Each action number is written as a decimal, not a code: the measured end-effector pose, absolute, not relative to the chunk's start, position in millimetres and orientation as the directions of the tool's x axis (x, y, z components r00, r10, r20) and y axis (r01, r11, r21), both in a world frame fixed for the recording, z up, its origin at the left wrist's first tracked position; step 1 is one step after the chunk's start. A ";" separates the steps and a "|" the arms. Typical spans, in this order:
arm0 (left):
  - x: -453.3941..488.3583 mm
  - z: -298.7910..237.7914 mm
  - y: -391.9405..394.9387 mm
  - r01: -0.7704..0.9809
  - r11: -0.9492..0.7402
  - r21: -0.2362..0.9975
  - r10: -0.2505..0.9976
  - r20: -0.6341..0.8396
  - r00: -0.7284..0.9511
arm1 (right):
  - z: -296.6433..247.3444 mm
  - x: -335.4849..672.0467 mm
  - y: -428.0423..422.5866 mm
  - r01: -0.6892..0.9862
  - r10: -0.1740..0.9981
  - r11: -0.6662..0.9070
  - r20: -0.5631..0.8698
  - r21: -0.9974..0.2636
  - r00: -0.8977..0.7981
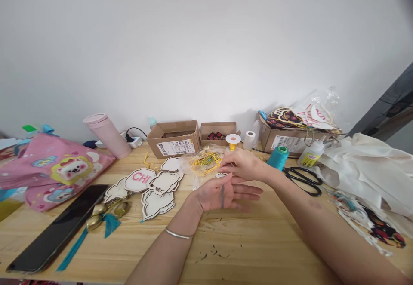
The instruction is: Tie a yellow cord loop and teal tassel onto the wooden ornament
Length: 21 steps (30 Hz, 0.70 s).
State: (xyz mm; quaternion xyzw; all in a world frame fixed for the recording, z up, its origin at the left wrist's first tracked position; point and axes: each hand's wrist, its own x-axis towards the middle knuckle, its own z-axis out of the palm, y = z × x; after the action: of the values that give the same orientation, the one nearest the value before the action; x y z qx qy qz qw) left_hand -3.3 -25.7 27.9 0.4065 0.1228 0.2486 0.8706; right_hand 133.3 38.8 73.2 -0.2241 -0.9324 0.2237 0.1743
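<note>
My left hand (219, 195) is turned palm up above the wooden table, its fingers stretched out and apart. Just over it is my right hand (241, 164), with thumb and fingertips pinched together; whatever they hold, if anything, is too small to make out. Beyond the right fingertips lies a clear plastic bag (187, 164) with a tangle of yellow cords (206, 163). A small pale-edged piece (220, 175) shows between the hands, partly hidden. To their left are several white cloud-shaped pieces (158, 201) and a plaque lettered CHI (141, 179).
Cardboard boxes (174, 139) stand along the wall. A teal thread cone (278, 157), black scissors (305, 180), glue bottle (311, 154) and white cloth (371, 169) lie right. A phone (58, 229), brass bells (94, 222), pink bag (61, 164) and pink tumbler (108, 135) are left.
</note>
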 end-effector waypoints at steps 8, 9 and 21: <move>-24.8 35.6 -28.4 -0.306 0.626 0.717 0.305 0.136 0.943 | 55.2 135.8 46.1 0.212 0.429 0.587 0.078 -0.782 -0.900; -26.3 34.4 -28.7 -0.361 0.625 0.692 0.349 0.166 0.922 | 52.5 133.8 44.1 0.236 0.440 0.609 0.076 -0.758 -0.895; -29.2 37.1 -9.8 -0.927 0.049 0.371 0.983 0.147 0.111 | 71.1 120.6 1.8 0.370 0.380 0.911 0.021 -0.184 -0.925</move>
State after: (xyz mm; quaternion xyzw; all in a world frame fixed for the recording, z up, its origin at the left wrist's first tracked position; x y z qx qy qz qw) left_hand -29.2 -9.8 37.1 0.1904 0.0729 0.6628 0.7205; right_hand 120.6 1.8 71.1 -0.1918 -0.9770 0.0884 0.0279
